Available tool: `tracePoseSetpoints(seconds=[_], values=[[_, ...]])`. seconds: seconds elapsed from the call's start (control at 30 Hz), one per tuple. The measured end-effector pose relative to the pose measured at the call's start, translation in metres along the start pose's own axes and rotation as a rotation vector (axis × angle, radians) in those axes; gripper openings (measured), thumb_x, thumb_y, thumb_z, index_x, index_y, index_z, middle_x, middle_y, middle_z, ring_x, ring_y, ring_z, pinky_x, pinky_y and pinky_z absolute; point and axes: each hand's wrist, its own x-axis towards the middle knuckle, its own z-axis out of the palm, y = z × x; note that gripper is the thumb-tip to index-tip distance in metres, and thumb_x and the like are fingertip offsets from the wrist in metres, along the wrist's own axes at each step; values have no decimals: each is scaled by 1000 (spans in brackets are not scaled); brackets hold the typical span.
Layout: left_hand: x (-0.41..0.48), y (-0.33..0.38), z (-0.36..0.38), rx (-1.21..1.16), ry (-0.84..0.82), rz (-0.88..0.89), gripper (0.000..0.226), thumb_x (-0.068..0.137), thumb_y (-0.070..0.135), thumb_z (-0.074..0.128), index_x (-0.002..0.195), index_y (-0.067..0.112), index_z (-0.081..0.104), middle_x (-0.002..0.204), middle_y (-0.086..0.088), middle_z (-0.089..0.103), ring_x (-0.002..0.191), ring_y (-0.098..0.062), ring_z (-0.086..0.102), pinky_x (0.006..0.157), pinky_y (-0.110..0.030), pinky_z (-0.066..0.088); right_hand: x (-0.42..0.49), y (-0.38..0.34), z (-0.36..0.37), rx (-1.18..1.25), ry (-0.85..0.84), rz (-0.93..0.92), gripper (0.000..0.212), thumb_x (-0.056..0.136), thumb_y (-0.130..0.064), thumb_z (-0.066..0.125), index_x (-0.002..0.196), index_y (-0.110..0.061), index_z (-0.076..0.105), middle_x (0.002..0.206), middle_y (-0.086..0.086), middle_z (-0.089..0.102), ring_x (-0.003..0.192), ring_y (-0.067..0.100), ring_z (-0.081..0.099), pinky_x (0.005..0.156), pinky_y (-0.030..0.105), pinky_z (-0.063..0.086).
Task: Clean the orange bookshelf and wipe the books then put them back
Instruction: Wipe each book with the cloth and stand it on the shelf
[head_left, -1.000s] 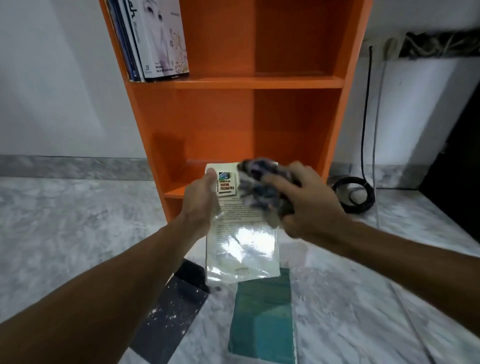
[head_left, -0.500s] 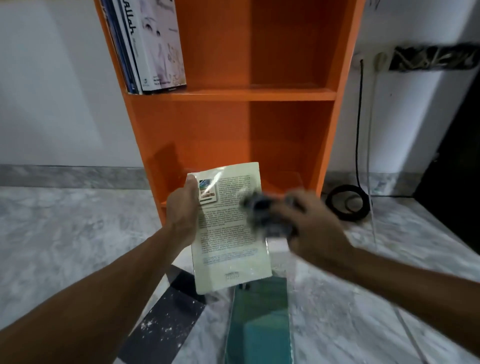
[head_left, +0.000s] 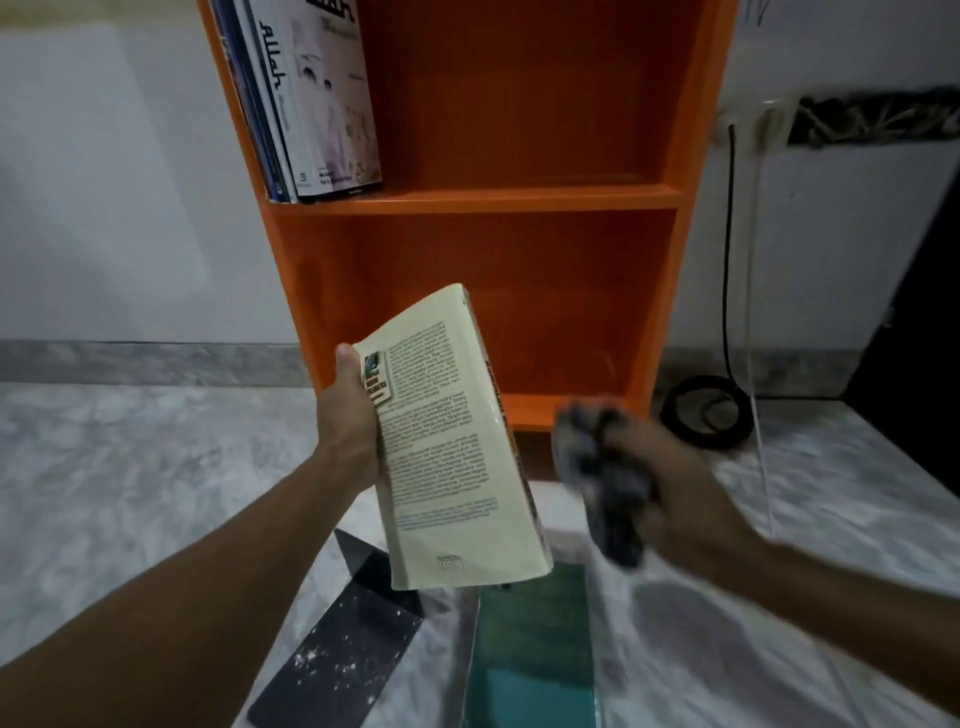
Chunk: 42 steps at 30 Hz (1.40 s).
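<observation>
Cream paperback (head_left: 457, 447) held up, tilted, before an orange bookshelf (head_left: 498, 200), back cover facing the camera. Its left edge gripped by the left hand (head_left: 348, 431). Just right of it, the blurred right hand (head_left: 691, 499), fingers curled round a dark crumpled cloth (head_left: 602, 467). Several books (head_left: 311, 104) leaning on the upper shelf; green book (head_left: 530, 649) flat on the marble floor (head_left: 130, 493) below.

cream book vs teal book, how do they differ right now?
The cream book is in the air, tilted, gripped by the left hand; the teal book lies flat on the floor. The cream book's cover shows printed text; the teal book's shows no legible text. Both are off the orange bookshelf.
</observation>
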Motion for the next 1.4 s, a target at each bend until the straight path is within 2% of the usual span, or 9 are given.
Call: tracePoseSetpoints(seconds=[0.2,0.4,0.57,0.67,0.83,0.93,1.1,1.23,1.4], values=[[-2,-11,26,-101,-41,-85,62,92,65,44,93,10,72,95,-15,73,90,-35,71,93,-60,51,107,-77,-13,459,182,-103,37,86,-7,57,110,-35,60,117,10,56,108,15,53,93,22,40],[4,12,5,-125,126,17,53,97,61,40,85,16,66,67,1,70,62,-19,71,61,-35,59,-43,-5,0,203,-413,68,72,87,-3,65,108,-70,51,122,-32,50,122,8,51,103,39,45],[-1,2,6,-141,28,-14,49,97,59,42,93,18,68,80,-3,71,75,-26,70,77,-45,59,3,-23,-21,189,5,179,50,85,-1,67,102,-47,57,106,-12,62,102,13,61,84,27,47],[-7,-2,25,-135,-35,-42,58,95,64,40,93,14,69,84,-6,69,84,-29,67,84,-48,55,28,-68,-16,611,-169,296,41,78,-27,80,108,-36,54,100,-13,72,89,1,69,76,25,57],[-7,5,46,71,-43,-45,58,102,56,30,84,13,64,72,-4,68,69,-23,72,66,-36,59,37,-82,7,751,-28,376,41,75,-3,80,102,-20,53,92,-12,75,81,8,73,68,35,61],[-15,7,56,255,-101,3,52,104,52,29,96,14,63,81,-7,71,66,-15,72,52,-29,56,50,-73,10,617,10,342,45,76,-6,79,108,-20,51,99,-7,72,81,12,73,59,28,59],[-33,33,94,218,-225,8,48,90,66,48,94,20,62,93,-10,70,83,-23,67,83,-44,55,57,-55,26,77,152,181,34,75,-25,73,99,-28,48,93,-13,62,75,5,60,57,28,54],[-22,40,102,158,-2,-47,25,85,28,72,76,10,58,85,-16,69,68,-29,65,67,-38,54,45,-50,37,-184,132,20,37,76,-32,69,106,-24,49,89,-10,49,71,7,46,56,17,33],[-20,26,77,45,-36,-165,25,81,24,75,88,5,61,78,-17,72,60,-32,70,58,-37,57,31,-50,23,15,-124,-36,29,80,-33,73,101,-26,53,96,-15,54,83,3,53,66,24,50]])
